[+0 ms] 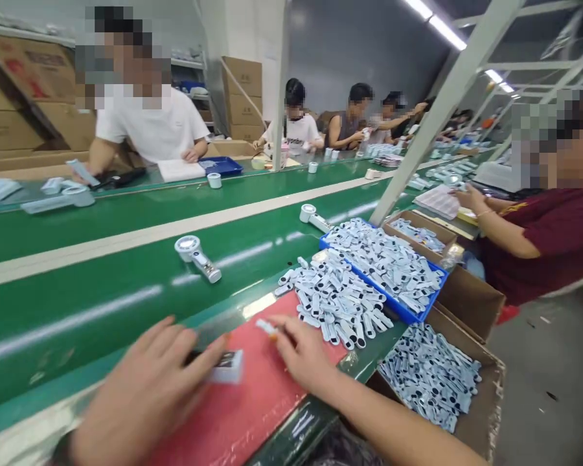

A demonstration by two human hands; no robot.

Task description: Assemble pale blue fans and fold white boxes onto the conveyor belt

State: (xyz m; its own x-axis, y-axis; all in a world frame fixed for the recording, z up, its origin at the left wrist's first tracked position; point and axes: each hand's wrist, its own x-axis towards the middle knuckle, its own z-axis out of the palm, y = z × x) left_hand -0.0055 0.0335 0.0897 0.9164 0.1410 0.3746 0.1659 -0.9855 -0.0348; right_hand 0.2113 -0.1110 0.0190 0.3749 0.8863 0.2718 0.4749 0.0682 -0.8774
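Both hands [146,395] [301,353] (apparently) gripping parts [226,367].

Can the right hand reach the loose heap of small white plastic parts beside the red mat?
Probably yes: the right hand lies on the red mat, and the loose heap of small white plastic parts sits just beyond it with nothing between.

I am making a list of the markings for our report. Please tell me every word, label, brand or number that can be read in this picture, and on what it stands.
No text can be read with certainty.
Cardboard boxes at upper left: red and dark printing, too blurred to read.
Small part in the left hand: dark markings, blurred by motion.
Dark red shirt of the person at right: small yellow emblem, too small to read.
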